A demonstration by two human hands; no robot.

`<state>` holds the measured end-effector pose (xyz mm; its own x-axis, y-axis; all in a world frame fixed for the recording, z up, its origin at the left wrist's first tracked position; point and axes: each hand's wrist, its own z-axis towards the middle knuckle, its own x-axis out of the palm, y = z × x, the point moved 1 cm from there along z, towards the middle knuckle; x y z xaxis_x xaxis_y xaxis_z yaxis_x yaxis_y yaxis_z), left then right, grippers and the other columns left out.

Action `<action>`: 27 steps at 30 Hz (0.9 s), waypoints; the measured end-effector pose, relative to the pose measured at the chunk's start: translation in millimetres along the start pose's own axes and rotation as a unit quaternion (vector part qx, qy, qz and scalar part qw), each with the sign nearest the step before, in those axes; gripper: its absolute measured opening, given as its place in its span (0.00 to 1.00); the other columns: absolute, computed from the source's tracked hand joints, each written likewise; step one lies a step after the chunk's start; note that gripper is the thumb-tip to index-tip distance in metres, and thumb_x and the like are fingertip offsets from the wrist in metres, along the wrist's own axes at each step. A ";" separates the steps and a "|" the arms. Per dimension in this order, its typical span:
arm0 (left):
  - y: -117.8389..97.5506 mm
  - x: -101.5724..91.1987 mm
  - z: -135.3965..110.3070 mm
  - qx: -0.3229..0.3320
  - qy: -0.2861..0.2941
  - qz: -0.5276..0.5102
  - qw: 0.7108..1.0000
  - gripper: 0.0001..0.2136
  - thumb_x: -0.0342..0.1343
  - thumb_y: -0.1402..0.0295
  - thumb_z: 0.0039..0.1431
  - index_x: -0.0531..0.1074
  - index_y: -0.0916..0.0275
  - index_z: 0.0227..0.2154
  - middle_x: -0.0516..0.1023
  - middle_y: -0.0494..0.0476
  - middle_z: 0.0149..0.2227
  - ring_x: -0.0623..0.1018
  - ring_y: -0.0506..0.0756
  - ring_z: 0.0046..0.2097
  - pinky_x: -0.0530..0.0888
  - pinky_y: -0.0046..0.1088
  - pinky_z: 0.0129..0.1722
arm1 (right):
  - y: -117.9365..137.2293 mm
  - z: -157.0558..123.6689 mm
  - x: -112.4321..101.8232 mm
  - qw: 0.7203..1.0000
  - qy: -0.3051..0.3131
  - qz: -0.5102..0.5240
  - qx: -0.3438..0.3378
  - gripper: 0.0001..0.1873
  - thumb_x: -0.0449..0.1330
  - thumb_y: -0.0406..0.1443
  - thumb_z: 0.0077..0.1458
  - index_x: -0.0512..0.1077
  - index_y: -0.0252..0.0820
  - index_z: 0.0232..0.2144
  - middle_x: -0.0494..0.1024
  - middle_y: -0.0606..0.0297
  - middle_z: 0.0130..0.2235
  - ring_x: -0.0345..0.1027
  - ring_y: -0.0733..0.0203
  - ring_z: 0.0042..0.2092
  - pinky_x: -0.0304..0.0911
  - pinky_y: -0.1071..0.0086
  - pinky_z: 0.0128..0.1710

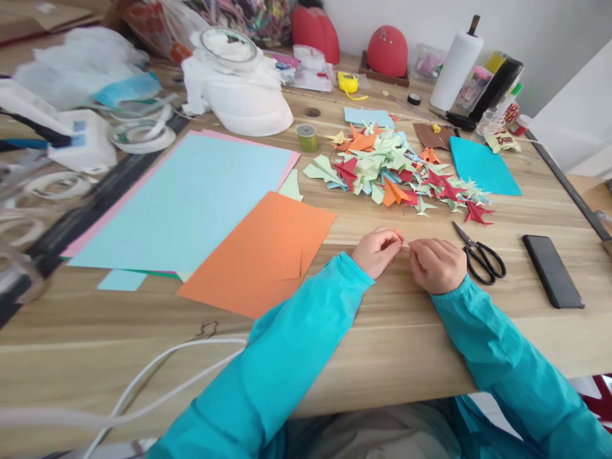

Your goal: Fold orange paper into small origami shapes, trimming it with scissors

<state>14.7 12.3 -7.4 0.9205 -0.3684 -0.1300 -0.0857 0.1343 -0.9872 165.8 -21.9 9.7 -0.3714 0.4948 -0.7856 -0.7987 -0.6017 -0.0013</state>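
My left hand [377, 250] and my right hand [437, 264] rest close together on the wooden table [382, 331], both with fingers curled. A tiny orange paper piece [398, 233] shows at the left fingertips; the left hand pinches it. What the right fingers hold, if anything, is hidden. Just beyond the hands lies a pile of folded paper shapes [399, 175] in green, red and orange. Black scissors [479, 254] lie right beside my right hand.
An orange sheet [261, 252] lies left of the hands, over a light blue sheet [191, 197] and a pink one. A black phone [552, 270] lies at the right, a teal sheet [482, 167] beyond it. Tape rolls, a paper towel roll [456, 64] and clutter line the back.
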 end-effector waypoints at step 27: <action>-1.4 0.4 -2.6 0.117 0.033 0.136 0.983 0.08 0.47 0.72 0.54 0.67 0.65 0.21 0.69 0.57 0.34 0.70 0.51 0.35 0.67 0.27 0.35 | -2.4 4.1 10.6 0.745 0.128 0.513 0.407 0.18 0.61 0.48 0.44 0.68 0.38 0.25 0.69 0.69 0.18 0.63 0.68 0.19 0.58 0.73 0.18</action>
<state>14.1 9.6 -6.3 0.8483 -0.3466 -0.4002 -0.2285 0.4423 -0.8673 161.8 -12.6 3.9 -0.9647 -0.1626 -0.2071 -0.2177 0.0502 0.9747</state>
